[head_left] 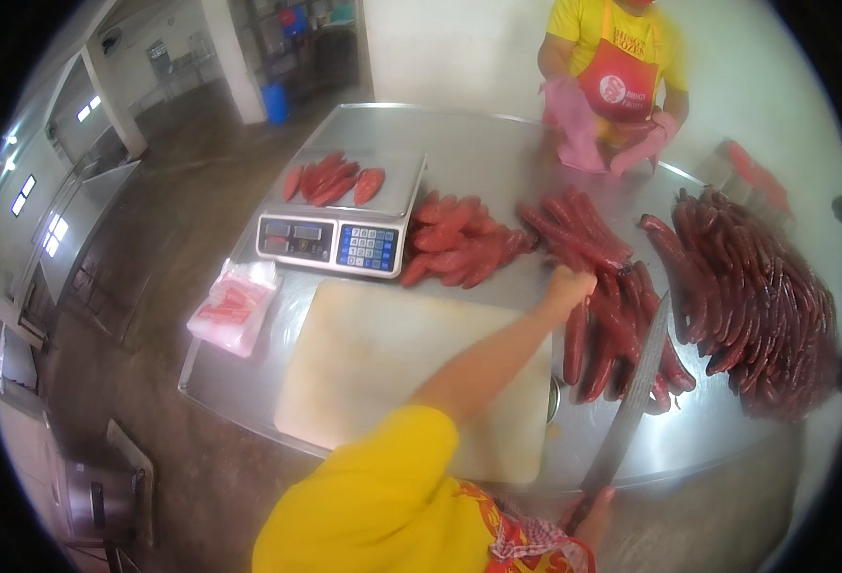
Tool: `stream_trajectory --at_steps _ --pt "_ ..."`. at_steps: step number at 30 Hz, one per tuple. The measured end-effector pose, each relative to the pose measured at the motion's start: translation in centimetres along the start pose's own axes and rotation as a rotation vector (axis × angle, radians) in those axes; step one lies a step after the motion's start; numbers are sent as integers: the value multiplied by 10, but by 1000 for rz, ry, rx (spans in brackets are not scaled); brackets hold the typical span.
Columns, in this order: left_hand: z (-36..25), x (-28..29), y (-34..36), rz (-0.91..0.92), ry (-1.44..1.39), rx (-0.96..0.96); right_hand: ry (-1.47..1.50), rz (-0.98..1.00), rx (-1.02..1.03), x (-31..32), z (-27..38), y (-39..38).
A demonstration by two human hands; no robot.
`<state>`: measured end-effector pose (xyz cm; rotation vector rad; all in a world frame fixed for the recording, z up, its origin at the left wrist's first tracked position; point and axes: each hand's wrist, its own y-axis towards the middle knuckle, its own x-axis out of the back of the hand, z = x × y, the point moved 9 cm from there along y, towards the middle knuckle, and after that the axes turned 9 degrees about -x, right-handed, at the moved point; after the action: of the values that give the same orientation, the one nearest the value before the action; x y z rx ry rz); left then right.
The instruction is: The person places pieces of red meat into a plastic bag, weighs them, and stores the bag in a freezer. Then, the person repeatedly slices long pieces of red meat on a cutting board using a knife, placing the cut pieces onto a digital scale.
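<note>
My left arm reaches across a white cutting board (383, 382), and my left hand (572, 288) is closed at the edge of a pile of long red sausages (621, 320). Its fingers seem to grip the end of one sausage; the exact hold is partly hidden. Low by my apron, my right hand (591, 523) is wrapped round the handle of a long knife (631, 411), its blade slanting up and away beside the pile. Shorter cut sausages (459, 239) lie in a heap beyond the board.
A digital scale (330, 239) carries several sausage pieces. A clear bag of sausages (237, 310) sits at the table's left. To the right lies a big heap of dark, glossy sausages (750, 296). Across the metal table (469, 134) stands a co-worker (621, 76) in pink gloves.
</note>
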<state>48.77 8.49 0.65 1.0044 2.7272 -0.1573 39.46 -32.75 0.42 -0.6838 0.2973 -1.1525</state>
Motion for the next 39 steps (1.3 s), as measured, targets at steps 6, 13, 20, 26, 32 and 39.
stream_trajectory --at_steps 6,13,20,26,32,39 --pt "-114 19 -80 462 371 -22 110 133 104 -6 16 5" --pt "-97 76 -206 905 968 21 -62 287 128 -39 28 2" --pt "-74 147 -238 741 1182 -231 -400 372 150 -77 33 -14" --pt "-65 132 -269 321 1197 -478 -800 459 278 -73 62 -1" --pt "-67 97 -284 29 1087 -788 -1263 405 403 -67 87 18" --pt "-65 91 -291 61 1150 -866 -1539 447 643 -57 118 2"
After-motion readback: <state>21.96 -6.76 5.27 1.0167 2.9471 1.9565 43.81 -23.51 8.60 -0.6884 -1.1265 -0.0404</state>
